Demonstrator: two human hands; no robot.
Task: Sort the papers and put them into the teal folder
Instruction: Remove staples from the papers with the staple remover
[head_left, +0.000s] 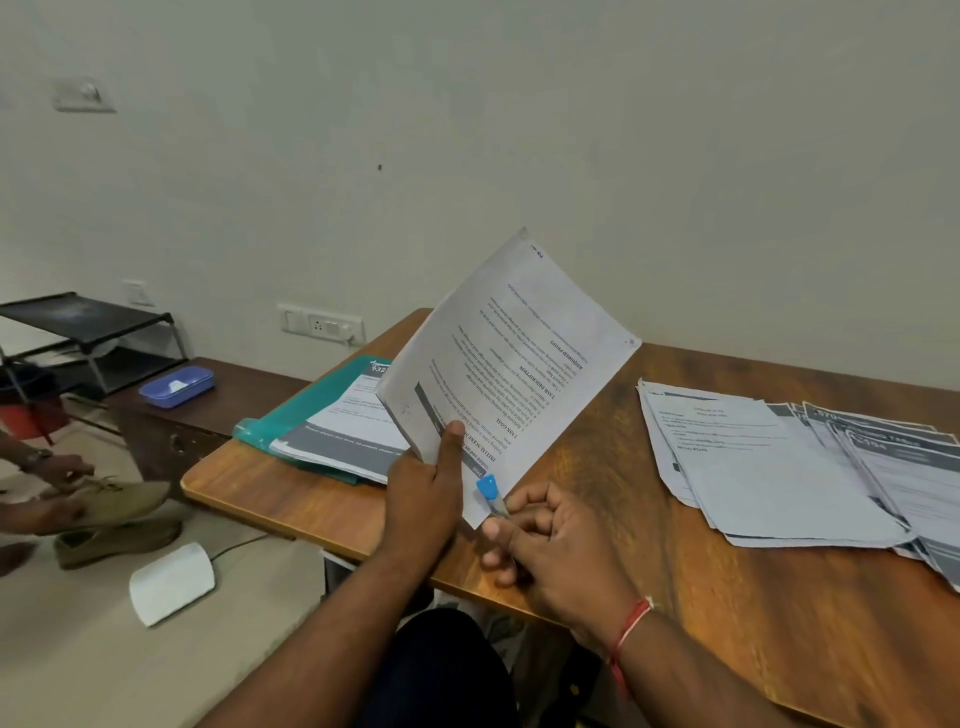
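Sheet (511, 358) tilts above the worktop (623, 493), just right of the folder (306, 402). The left hand (423, 488) grips its lower edge, thumb on the print. The right hand (556, 540) pinches a blue-capped pen (489, 493) at its bottom corner. Papers (353, 431) lie on the folder; a fanned pile (779, 467) lies well right of it.

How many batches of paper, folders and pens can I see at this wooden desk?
Teal plastic folder: 1
White printed paper batches: 3 (sheaf gripped by left hand, stack on that folder, fanned spread at right)
Blue-capped pen, pinched by right hand: 1
Total: 5
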